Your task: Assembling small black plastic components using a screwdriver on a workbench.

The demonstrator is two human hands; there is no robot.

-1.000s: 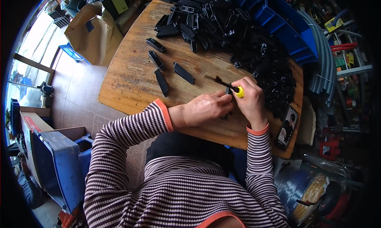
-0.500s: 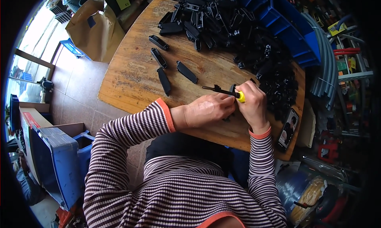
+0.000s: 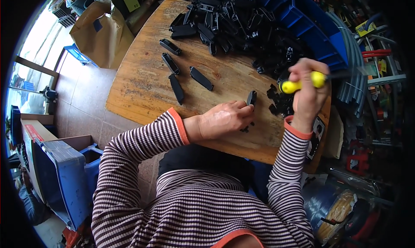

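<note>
My left hand (image 3: 225, 119) rests low over the wooden table (image 3: 142, 92), its fingers closed on a slim black plastic part (image 3: 251, 97) that stands up past the fingertips. Raised to the right, my right hand (image 3: 308, 92) grips a screwdriver with a yellow handle (image 3: 318, 79); its shaft points right and is smeared by motion. Below the right hand lies a heap of small black pieces (image 3: 283, 103). A few dark bits (image 3: 247, 128) sit beside my left fingers. Several loose black parts, one of them here (image 3: 201, 78), lie left of centre.
A large pile of black plastic parts (image 3: 216, 19) covers the table's far side. Blue bins (image 3: 317, 36) border it at the back right. A phone (image 3: 317, 133) lies by the right edge. Left of the table are a brown paper bag (image 3: 103, 36) and a blue crate (image 3: 71, 179).
My right hand has lifted away to the right with the screwdriver, whose shaft now points right instead of left. My left hand stays in place, and the black part there shows more plainly.
</note>
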